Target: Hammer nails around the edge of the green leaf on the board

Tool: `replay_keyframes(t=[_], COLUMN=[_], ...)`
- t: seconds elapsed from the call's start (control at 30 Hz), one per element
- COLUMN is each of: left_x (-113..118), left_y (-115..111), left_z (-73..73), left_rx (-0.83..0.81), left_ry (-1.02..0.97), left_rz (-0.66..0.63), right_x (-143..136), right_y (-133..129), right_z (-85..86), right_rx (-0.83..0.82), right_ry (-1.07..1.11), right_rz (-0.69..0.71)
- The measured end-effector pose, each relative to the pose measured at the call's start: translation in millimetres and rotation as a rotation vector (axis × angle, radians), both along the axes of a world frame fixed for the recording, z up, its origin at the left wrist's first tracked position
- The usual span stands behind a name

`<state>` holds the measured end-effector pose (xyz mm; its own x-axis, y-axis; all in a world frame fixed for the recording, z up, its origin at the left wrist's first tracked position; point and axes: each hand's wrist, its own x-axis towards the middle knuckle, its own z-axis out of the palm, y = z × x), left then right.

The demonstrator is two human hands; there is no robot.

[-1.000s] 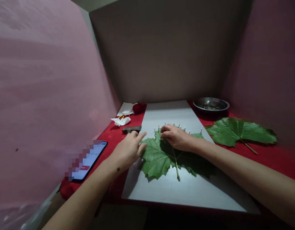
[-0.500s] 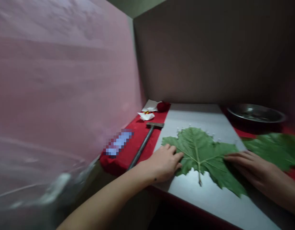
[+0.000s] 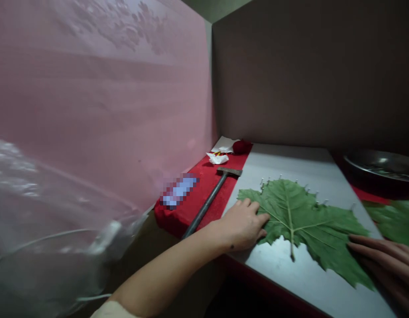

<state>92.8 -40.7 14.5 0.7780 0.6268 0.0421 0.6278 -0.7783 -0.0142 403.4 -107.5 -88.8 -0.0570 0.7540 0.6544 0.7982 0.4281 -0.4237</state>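
A large green lobed leaf (image 3: 287,210) lies spread on a long white board (image 3: 284,159), its stem towards me. Several small nails (image 3: 307,187) stand upright along the leaf's far edge. My left hand (image 3: 244,224) rests on the leaf's left lobe, fingers slightly bent and apart, nothing gripped. At the leaf's right edge, my right hand (image 3: 386,260) lies with its fingers stretched out, the tips touching the lobe. The picture's right border cuts off part of that hand.
Left of the board, a hammer (image 3: 209,201) lies on the red cloth (image 3: 204,176), near a blurred-out rectangle (image 3: 179,191). Crumpled white paper (image 3: 218,158) and a dark red ball (image 3: 241,146) sit farther back. A metal basin (image 3: 383,165) and another leaf (image 3: 391,221) are on the right.
The view has turned left, so everything sits farther right in the picture. Both hands stay at the same parts of the leaf, and the leaf has not visibly moved on the board.
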Motion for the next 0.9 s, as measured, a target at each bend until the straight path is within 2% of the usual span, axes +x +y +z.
replay_keyframes(t=[0.03, 0.07, 0.17, 0.27, 0.47, 0.63, 0.77, 0.9], left_x=[0, 0, 0, -1, 1, 3, 3, 3], left_y=[0, 0, 3, 9, 16, 20, 23, 24], left_z=[-0.5, -1.2, -5.1, -9.1, -9.8, -12.5, -13.3, -8.6], left_rx=[-0.004, -0.006, -0.018, -0.039, -0.087, -0.072, -0.059, -0.116], left_ry=[-0.018, -0.041, -0.113, -0.151, -0.134, -0.145, -0.132, -0.124], left_rz=[0.001, 0.003, 0.006, -0.007, 0.018, 0.015, 0.006, 0.011], right_x=[1, 1, -8, -19, -22, -16, -15, -15], right_y=[-6, -13, -27, -32, -34, -20, -11, -10], right_z=[4.8, 10.9, 30.6, 41.5, 47.6, 54.8, 53.6, 52.6], right_rx=[-0.028, -0.020, -0.063, -0.127, -0.147, -0.149, -0.225, -0.239], right_ry=[-0.083, -0.121, -0.157, -0.164, -0.121, -0.144, -0.226, -0.260], right_rz=[0.033, 0.002, -0.013, -0.033, -0.043, -0.028, -0.010, -0.010])
